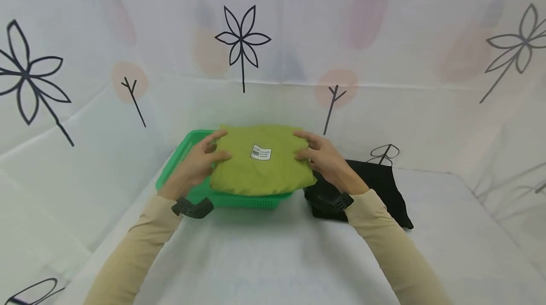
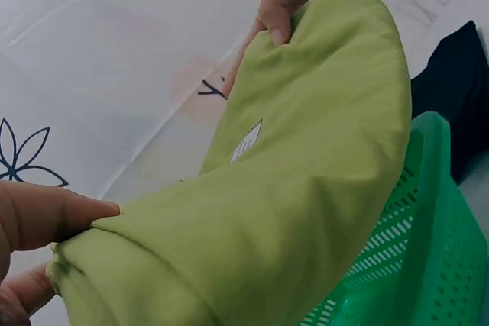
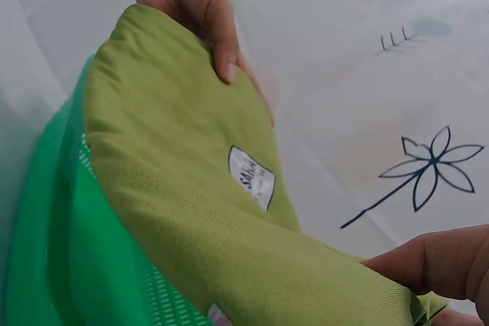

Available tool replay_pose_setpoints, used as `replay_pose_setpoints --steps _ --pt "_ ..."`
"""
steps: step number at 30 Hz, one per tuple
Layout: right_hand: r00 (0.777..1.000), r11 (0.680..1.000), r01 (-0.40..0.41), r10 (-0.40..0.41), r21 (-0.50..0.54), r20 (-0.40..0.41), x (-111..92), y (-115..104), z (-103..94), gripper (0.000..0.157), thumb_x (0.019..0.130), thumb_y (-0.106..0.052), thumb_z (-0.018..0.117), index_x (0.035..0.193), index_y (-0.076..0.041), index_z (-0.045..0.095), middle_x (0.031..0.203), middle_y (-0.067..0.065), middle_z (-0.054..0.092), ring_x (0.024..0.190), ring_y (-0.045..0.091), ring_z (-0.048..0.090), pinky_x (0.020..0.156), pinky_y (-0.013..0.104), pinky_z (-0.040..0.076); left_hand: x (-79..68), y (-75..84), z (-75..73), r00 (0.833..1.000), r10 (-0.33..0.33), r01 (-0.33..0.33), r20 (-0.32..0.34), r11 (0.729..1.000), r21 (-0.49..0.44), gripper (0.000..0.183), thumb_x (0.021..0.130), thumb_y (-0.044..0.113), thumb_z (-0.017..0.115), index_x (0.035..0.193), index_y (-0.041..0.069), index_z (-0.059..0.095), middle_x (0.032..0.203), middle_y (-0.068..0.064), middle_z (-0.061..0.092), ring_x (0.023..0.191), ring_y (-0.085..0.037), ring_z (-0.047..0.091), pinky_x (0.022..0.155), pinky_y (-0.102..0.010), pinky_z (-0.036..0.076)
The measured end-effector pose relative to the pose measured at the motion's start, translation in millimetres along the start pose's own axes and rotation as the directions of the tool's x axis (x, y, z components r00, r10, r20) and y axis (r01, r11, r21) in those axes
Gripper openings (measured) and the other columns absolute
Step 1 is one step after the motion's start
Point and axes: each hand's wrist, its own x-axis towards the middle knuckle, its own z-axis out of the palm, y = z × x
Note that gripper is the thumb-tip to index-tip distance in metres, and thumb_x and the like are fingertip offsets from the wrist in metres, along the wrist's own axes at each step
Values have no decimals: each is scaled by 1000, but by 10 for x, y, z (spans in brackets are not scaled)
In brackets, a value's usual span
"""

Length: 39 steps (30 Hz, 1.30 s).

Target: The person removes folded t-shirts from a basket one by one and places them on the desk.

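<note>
A folded lime-green cloth (image 1: 260,172), apparently a garment, is stretched between my two hands above a green plastic basket (image 1: 251,202). A white printed label (image 1: 261,152) shows on its upper face. My left hand (image 1: 200,160) pinches the left edge between thumb and fingers. On the opposite edge my right hand (image 1: 324,156) pinches the cloth the same way. Seen from the left wrist, the cloth (image 2: 321,143) sags in a curve beside the perforated basket wall (image 2: 435,211). The cloth covers much of the basket's inside in the head view.
A black cloth (image 1: 379,186) lies on the white table (image 1: 264,257) to the right of the basket, partly behind my right forearm. White sheeting printed with flowers (image 1: 242,39) hangs behind and at both sides. Dark straps (image 1: 194,208) sit at my wrists.
</note>
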Motion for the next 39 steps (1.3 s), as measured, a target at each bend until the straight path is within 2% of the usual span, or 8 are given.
replay_pose_setpoints --steps 4,8,10,13,15,22,28,39 --pt "1000 1000 18 -18 -10 7 -95 -9 -49 68 90 0 61 151 -16 35 151 11 32 122 30 47 90 41 48 -36 -7 43 1000 7 -7 9 1000 7 72 93 -1 59 154 18 25 156 -18 12 120 -31 46 82 -34 50" --pt "999 999 31 -31 -7 12 -198 -6 -98 69 91 1 61 152 -15 34 151 12 31 121 30 47 87 37 50 -76 -12 93 1000 5 -6 12 999 37 73 93 2 62 154 19 27 158 -19 -3 140 -35 19 83 -32 45" --pt "999 999 36 -36 -7 5 -258 -2 -124 69 91 1 61 151 -15 34 149 13 32 119 29 48 86 36 50 -93 -13 130 1000 8 -9 5 998 60 72 92 3 63 154 20 29 158 -18 -4 143 -32 9 75 -26 43" --pt "999 999 40 -40 7 -2 -343 12 -166 69 90 2 62 151 -16 36 146 14 36 115 27 52 85 35 51 -115 -19 196 1000 15 -15 2 998 68 72 91 2 64 153 21 31 159 -17 -2 144 -31 9 65 -21 40" --pt "999 999 40 -40 18 -8 -399 20 -191 70 89 2 63 151 -17 36 143 15 39 112 26 54 84 35 52 -128 -27 241 1000 16 -16 -2 998 67 72 91 2 64 152 22 33 159 -17 0 141 -33 19 58 -20 36" --pt "998 999 49 -48 23 -28 -626 67 -284 71 88 2 65 151 -17 37 138 17 42 105 21 57 80 33 52 -201 -67 410 1000 13 -14 20 997 74 73 90 4 66 152 23 32 159 -14 5 143 -30 10 80 -32 44" --pt "996 997 77 -76 6 -44 -783 64 -358 69 88 1 66 149 -16 40 135 17 43 103 20 57 78 31 53 -252 -52 561 998 24 -21 51 998 -57 74 89 -3 63 152 21 32 147 -16 28 115 -29 48 82 -35 50" --pt "995 994 71 -77 -78 -65 -1024 122 -547 70 87 0 68 149 -16 40 141 16 39 110 21 53 80 32 53 -282 -111 806 996 13 -2 92 993 -122 77 86 -5 64 152 21 32 134 -23 40 106 -28 56 80 -38 53"
